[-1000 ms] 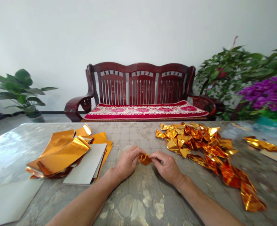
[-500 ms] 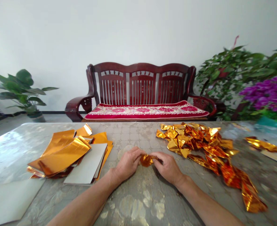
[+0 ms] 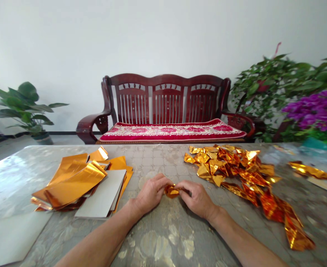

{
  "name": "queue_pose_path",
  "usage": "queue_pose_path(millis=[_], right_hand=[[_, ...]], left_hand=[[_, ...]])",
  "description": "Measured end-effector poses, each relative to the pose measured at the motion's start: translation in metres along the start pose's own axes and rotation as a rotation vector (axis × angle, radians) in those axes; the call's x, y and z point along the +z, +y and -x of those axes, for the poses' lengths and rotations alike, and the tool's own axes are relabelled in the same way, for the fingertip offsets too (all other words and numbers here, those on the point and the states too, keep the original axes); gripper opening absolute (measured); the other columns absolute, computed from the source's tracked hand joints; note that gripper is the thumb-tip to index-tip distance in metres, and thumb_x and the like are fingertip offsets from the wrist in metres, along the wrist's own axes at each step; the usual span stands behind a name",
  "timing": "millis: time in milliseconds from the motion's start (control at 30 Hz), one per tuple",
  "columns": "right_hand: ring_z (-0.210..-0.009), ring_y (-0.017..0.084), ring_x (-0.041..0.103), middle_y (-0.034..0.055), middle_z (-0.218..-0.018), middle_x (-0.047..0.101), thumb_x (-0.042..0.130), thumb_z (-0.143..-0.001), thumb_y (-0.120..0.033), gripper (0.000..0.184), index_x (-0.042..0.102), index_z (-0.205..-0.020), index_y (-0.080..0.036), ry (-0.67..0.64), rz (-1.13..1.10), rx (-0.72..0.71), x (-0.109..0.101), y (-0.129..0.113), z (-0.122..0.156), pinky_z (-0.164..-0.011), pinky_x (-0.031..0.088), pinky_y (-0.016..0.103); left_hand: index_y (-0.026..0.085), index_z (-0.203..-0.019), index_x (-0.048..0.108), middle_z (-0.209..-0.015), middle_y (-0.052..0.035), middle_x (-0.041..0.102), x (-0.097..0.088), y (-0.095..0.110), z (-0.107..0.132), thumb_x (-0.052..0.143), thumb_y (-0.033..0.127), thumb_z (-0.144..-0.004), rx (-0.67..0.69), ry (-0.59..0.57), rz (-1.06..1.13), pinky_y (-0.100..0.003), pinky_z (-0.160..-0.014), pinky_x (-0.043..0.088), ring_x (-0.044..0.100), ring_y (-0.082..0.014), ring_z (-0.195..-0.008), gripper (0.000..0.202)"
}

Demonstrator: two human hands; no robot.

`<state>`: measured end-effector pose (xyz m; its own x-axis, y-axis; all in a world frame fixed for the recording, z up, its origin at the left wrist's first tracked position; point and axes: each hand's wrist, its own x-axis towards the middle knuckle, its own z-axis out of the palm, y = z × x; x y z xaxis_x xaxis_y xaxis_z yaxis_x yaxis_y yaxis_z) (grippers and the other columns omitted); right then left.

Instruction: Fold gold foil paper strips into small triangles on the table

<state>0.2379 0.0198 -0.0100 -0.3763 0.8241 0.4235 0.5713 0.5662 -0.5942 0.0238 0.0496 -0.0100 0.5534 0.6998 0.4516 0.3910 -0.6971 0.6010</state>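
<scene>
while the left hand (image 3: 152, 193) and right hand (image 3: 198, 198) are pinching a small crumpled gold foil piece (image 3: 171, 191) between them, it is looking light, soft and easily creased, best held by its edges.

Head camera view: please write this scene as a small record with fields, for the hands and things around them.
left hand: pinches small folded gold foil piece
right hand: pinches the same piece
left side: flat orange-gold foil sheets beside grey card sheets
right side: heap of crumpled gold foil pieces
surface: grey patterned tabletop
background: dark red wooden bench
</scene>
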Motion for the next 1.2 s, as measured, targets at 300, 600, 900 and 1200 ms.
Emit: queue_pose_path(millis=[300,600,900,1200], right_hand=[[-0.081,0.016,0.068,0.0012,-0.088,0.074,0.052,-0.085,-0.011,0.023,0.069,-0.095,-0.022,-0.004,0.0,0.028,0.0,0.0005,-0.0008,-0.074,0.048,0.025],[-0.081,0.017,0.068,0.0013,-0.09,0.075,0.053,-0.084,-0.012,0.024,0.071,-0.097,-0.022,-0.034,-0.006,0.077,-0.0008,0.0,-0.0012,-0.074,0.048,0.025],[-0.082,0.017,0.068,0.0017,-0.089,0.074,0.053,-0.081,-0.009,0.024,0.071,-0.09,-0.022,-0.059,0.038,0.032,-0.0034,-0.001,-0.0034,-0.075,0.048,0.025],[-0.076,0.017,0.065,0.0042,-0.082,0.07,0.049,-0.085,-0.006,0.03,0.071,-0.096,-0.022,0.094,0.151,-0.111,-0.0018,0.0013,-0.0012,-0.071,0.048,0.027]], left_hand=[[0.02,-0.091,0.065,-0.085,-0.0016,0.062,0.0006,-0.0007,-0.0009,0.045,0.006,-0.089,-0.032,0.006,0.007,-0.023,-0.075,0.045,0.059,-0.0132,-0.082,0.025],[0.019,-0.088,0.062,-0.085,-0.0018,0.061,0.002,0.0012,-0.0012,0.045,0.007,-0.09,-0.037,0.019,-0.025,-0.024,-0.074,0.045,0.058,-0.014,-0.081,0.022],[0.022,-0.098,0.064,-0.088,-0.0011,0.065,0.0055,0.0021,-0.0002,0.048,0.011,-0.091,-0.058,0.067,-0.012,-0.025,-0.078,0.048,0.061,-0.0136,-0.085,0.02],[0.022,-0.091,0.071,-0.084,0.0003,0.073,0.0026,0.0045,-0.0052,0.054,0.018,-0.09,-0.197,0.057,0.039,-0.022,-0.074,0.047,0.065,-0.0138,-0.079,0.018]])
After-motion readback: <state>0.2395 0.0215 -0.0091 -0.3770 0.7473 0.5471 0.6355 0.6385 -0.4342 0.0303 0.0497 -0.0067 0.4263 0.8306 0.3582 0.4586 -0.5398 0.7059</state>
